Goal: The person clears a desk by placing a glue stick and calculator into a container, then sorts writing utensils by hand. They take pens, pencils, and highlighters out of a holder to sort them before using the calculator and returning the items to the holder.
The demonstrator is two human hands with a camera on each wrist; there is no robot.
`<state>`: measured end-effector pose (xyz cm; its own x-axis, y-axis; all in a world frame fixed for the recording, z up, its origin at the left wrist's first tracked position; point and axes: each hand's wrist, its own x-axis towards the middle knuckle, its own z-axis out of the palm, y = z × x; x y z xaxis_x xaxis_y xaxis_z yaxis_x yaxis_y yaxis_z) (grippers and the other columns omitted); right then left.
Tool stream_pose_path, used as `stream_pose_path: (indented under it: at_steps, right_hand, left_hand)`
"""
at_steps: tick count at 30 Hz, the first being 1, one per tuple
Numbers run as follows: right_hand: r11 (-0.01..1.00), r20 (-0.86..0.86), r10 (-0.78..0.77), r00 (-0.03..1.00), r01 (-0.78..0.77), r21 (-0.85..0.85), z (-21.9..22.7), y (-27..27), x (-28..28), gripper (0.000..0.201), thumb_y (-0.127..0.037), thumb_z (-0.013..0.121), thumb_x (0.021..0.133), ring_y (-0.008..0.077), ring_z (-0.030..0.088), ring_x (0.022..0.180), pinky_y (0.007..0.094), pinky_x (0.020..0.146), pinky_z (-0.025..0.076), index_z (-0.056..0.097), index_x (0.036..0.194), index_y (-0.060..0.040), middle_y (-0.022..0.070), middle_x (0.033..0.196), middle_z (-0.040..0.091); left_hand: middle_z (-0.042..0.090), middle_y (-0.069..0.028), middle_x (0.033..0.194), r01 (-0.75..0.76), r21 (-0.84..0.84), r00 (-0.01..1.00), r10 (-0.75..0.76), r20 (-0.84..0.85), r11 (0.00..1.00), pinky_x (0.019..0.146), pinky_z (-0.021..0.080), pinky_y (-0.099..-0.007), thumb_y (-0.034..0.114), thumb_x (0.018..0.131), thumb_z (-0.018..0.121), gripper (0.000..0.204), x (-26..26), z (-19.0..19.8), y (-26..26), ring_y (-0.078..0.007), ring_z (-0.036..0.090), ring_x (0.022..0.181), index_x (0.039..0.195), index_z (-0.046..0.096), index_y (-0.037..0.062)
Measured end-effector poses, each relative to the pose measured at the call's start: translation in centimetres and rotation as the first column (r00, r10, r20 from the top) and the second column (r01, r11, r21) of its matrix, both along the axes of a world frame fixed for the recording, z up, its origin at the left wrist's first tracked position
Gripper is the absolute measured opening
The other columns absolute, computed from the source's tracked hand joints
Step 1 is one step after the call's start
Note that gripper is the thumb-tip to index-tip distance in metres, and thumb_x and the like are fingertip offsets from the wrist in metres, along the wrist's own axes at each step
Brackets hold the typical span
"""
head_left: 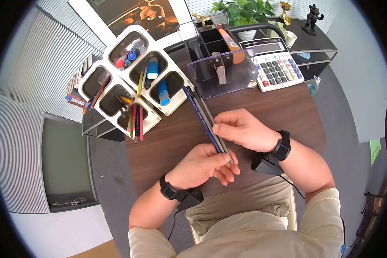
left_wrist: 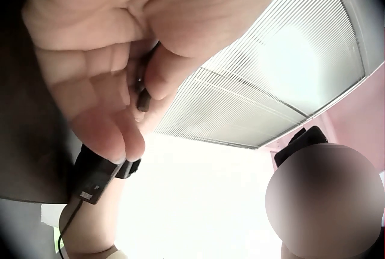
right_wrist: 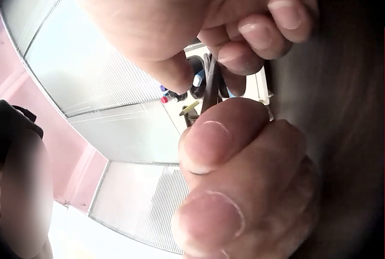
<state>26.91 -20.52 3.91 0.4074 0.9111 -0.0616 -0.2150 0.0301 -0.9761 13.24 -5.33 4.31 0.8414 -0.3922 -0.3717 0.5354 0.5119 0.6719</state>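
Note:
Several slim pencils (head_left: 201, 112), one blue and the others dark or grey, lie in a narrow bundle slanting over the wooden desk (head_left: 284, 116). My left hand (head_left: 200, 164) pinches their near end between thumb and fingers. Higher up the bundle, my right hand (head_left: 247, 131) grips it with thumb and fingertips. In the left wrist view a dark pencil end (left_wrist: 143, 100) pokes out beside the thumb. The right wrist view shows part of the pencils (right_wrist: 210, 84) running between the two hands, the rest hidden by fingers.
A white pen organizer (head_left: 125, 76) with several compartments of pens, markers and pencils stands at the left. Behind the pencils is a clear and black desk caddy (head_left: 202, 81). A calculator (head_left: 277, 69) sits at the right, near a potted plant (head_left: 245, 15).

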Motion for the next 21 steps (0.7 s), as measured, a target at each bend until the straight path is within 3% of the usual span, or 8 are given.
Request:
stream_pose_path:
  at_steps: [6,8,12,14,15,17,18,21]
  right_hand:
    - [0.997,-0.094,0.068,0.993,-0.071,-0.033,0.0,0.2,-0.4,0.023,-0.018,0.062,0.098,0.0063,0.059,0.086,0.0236,0.077,0.049,0.066,0.105,0.0031,0.0015,0.094,0.067]
    - [0.998,-0.154,0.053,0.987,-0.056,-0.015,0.5,0.2,-0.6,0.021,-0.018,0.064,0.096,0.0026,0.053,0.075,0.0233,0.068,0.047,0.065,0.091,0.0024,-0.003,0.082,0.064]
    - [0.996,-0.187,0.082,0.979,-0.089,-0.03,1.0,-0.2,-0.6,0.02,-0.018,0.063,0.096,0.0027,0.054,0.075,0.0228,0.068,0.047,0.066,0.091,0.0017,-0.0025,0.081,0.064]
    - [0.994,-0.128,0.081,0.988,-0.09,-0.064,1.1,-0.4,-0.3,0.018,-0.017,0.059,0.098,0.0022,0.056,0.071,0.02,0.062,0.045,0.064,0.09,-0.0021,-0.0038,0.077,0.061]
    - [0.993,-0.131,0.086,0.988,-0.095,-0.066,1.8,-0.7,-0.2,0.018,-0.017,0.059,0.098,0.0022,0.056,0.071,0.02,0.062,0.045,0.064,0.09,-0.0021,-0.0038,0.077,0.061]
    - [0.959,-0.117,0.116,0.986,-0.142,-0.246,3.2,-1.1,0.0,0.022,-0.019,0.058,0.095,0.0032,0.051,0.066,0.022,0.059,0.044,0.064,0.084,-0.0008,-0.0029,0.07,0.059]
    - [0.973,0.038,0.152,0.988,-0.143,-0.183,1.6,-0.8,0.1,0.024,-0.02,0.057,0.094,0.0032,0.048,0.061,0.0228,0.054,0.041,0.062,0.081,-0.0006,-0.0036,0.066,0.054]
    - [0.952,0.097,0.237,0.967,-0.211,-0.22,1.8,-0.8,-0.3,0.024,-0.02,0.057,0.094,0.0034,0.046,0.06,0.0229,0.052,0.039,0.061,0.079,-0.0003,-0.0034,0.066,0.053]
  left_hand:
    - [0.07,-0.0177,0.097,0.122,0.083,0.992,-0.12,-0.031,0.989,0.069,0.059,-0.0322,0.016,0.099,0.057,0.021,0.1,0.3,-0.5,-0.0217,0.071,0.078,0.106,0.064,-0.0025]
    - [0.07,-0.0177,0.1,0.151,0.137,0.989,-0.151,-0.008,0.979,0.067,0.059,-0.0303,0.015,0.098,0.057,0.021,0.0,0.4,-0.6,-0.0202,0.07,0.077,0.107,0.065,-0.003]
    - [0.071,-0.0176,0.1,0.169,0.285,0.982,-0.187,0.038,0.944,0.065,0.058,-0.028,0.014,0.097,0.058,0.022,0.0,1.5,-0.2,-0.019,0.07,0.077,0.108,0.064,-0.0036]
    - [0.072,-0.0177,0.1,0.106,0.422,0.988,-0.144,0.059,0.9,0.062,0.057,-0.0266,0.016,0.097,0.06,0.023,0.0,1.6,0.7,-0.0185,0.07,0.075,0.107,0.065,-0.0039]
    - [0.072,-0.0166,0.092,0.028,0.454,0.993,-0.078,0.091,0.891,0.06,0.056,-0.0253,0.021,0.097,0.06,0.027,0.0,1.8,1.2,-0.0172,0.069,0.071,0.105,0.065,-0.0039]
    - [0.071,-0.015,0.087,-0.207,0.48,0.97,0.113,0.217,0.853,0.057,0.054,-0.0241,0.026,0.098,0.059,0.031,0.0,1.5,1.9,-0.0155,0.067,0.066,0.105,0.064,-0.0032]
    - [0.069,-0.013,0.082,-0.33,0.426,0.935,0.232,0.267,0.842,0.054,0.051,-0.0229,0.028,0.098,0.058,0.032,-0.1,1.3,2.1,-0.0136,0.064,0.061,0.106,0.063,-0.0028]
    - [0.063,-0.0064,0.072,-0.494,0.305,0.856,0.393,0.337,0.814,0.048,0.042,-0.0223,0.026,0.099,0.058,0.031,0.1,0.4,2.5,-0.0104,0.054,0.054,0.109,0.063,-0.0027]
